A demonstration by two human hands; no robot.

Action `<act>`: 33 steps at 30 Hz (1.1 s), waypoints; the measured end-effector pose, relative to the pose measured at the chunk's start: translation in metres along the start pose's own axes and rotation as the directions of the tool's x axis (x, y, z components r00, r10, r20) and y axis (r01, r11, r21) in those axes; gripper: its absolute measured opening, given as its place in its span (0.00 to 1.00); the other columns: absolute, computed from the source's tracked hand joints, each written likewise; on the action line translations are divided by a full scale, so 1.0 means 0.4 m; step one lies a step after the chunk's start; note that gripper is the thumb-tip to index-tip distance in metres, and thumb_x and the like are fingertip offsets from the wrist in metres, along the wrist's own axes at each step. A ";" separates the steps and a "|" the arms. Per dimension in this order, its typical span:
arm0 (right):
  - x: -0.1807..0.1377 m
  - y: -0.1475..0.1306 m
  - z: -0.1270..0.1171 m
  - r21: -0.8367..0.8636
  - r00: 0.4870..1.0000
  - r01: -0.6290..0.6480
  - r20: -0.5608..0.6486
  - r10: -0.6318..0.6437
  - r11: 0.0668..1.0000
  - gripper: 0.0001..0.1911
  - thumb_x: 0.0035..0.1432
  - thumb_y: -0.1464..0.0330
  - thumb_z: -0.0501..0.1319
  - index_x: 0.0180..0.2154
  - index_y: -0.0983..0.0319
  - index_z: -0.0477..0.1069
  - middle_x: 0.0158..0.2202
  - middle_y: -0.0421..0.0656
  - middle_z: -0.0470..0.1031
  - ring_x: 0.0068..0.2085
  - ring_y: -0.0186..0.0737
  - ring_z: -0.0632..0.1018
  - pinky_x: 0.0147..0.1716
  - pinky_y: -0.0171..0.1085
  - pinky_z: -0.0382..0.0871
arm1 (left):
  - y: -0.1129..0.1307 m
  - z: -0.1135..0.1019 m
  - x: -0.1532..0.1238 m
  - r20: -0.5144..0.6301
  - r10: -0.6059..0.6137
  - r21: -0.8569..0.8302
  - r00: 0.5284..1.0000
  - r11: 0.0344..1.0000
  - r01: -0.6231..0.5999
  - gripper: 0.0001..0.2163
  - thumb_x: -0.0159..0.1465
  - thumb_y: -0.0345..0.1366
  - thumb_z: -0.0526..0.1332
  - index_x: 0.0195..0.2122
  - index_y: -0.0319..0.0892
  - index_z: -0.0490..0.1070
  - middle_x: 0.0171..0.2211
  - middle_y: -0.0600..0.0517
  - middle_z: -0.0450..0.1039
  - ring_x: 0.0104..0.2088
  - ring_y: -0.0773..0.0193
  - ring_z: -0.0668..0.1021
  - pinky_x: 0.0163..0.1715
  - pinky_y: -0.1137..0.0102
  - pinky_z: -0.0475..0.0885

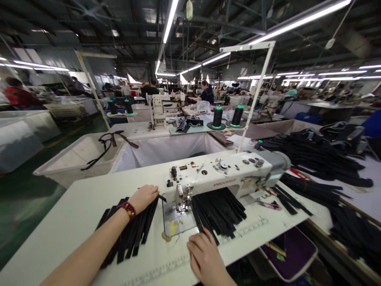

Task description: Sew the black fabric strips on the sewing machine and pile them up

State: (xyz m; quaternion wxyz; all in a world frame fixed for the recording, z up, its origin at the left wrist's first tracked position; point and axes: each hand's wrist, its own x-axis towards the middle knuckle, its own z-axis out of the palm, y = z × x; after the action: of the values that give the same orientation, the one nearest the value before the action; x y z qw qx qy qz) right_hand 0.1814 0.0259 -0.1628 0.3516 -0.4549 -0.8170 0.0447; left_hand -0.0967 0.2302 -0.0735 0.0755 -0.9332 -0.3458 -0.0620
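Note:
My left hand (146, 197), with a dark red bead bracelet on its wrist, is closed on a black fabric strip (162, 198) just left of the sewing machine's needle area. Under that forearm lies a fanned pile of black strips (138, 228). A white sewing machine (214, 174) stands in front of me; its presser foot (182, 204) is over the metal plate (178, 224). Beneath the machine arm rests a second bundle of black strips (220, 210). At that bundle's near end is my right hand (205, 254), fingers bent and index fingertip against the strips; what they pinch is hidden.
Small pink-handled snips (272, 205) and loose strips (287, 200) lie right of the machine. Behind the table stand a pale cloth-lined bin (166, 149) and thread cones (217, 118). Dark fabric piles (315, 153) cover the right-hand surface. Several people work farther back.

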 end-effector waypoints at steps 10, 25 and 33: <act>0.008 -0.089 -0.015 -0.070 0.926 0.373 -0.043 -0.376 0.925 0.23 0.64 0.79 0.56 0.58 0.59 0.67 0.54 0.48 0.74 0.54 0.43 0.73 0.59 0.48 0.66 | 0.362 0.012 -0.191 0.392 -0.373 -0.803 0.841 0.308 0.511 0.22 0.66 0.54 0.56 0.46 0.39 0.72 0.29 0.52 0.75 0.23 0.62 0.75 0.22 0.70 0.70; -0.011 -0.008 0.000 0.024 0.959 0.254 0.127 -0.255 0.967 0.15 0.63 0.76 0.57 0.50 0.57 0.71 0.51 0.43 0.77 0.50 0.42 0.75 0.59 0.46 0.63 | 0.369 0.137 -0.138 -0.042 -0.193 -0.285 0.980 0.943 0.173 0.21 0.66 0.32 0.58 0.61 0.40 0.67 0.63 0.41 0.67 0.61 0.49 0.71 0.61 0.47 0.66; -0.003 0.004 0.018 0.017 0.967 0.126 0.221 -0.127 0.992 0.26 0.55 0.78 0.57 0.55 0.58 0.69 0.58 0.45 0.73 0.58 0.45 0.72 0.62 0.50 0.60 | 0.362 0.152 -0.132 -0.059 -0.205 -0.265 0.977 0.947 0.182 0.20 0.67 0.32 0.58 0.61 0.40 0.67 0.62 0.41 0.68 0.61 0.50 0.72 0.61 0.47 0.67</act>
State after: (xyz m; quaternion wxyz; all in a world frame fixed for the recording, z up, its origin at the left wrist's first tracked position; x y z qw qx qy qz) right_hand 0.1785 0.0276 -0.1695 0.2610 -0.3935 -0.8784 0.0736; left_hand -0.0379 0.0994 -0.1563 -0.0385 -0.8931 -0.4212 -0.1535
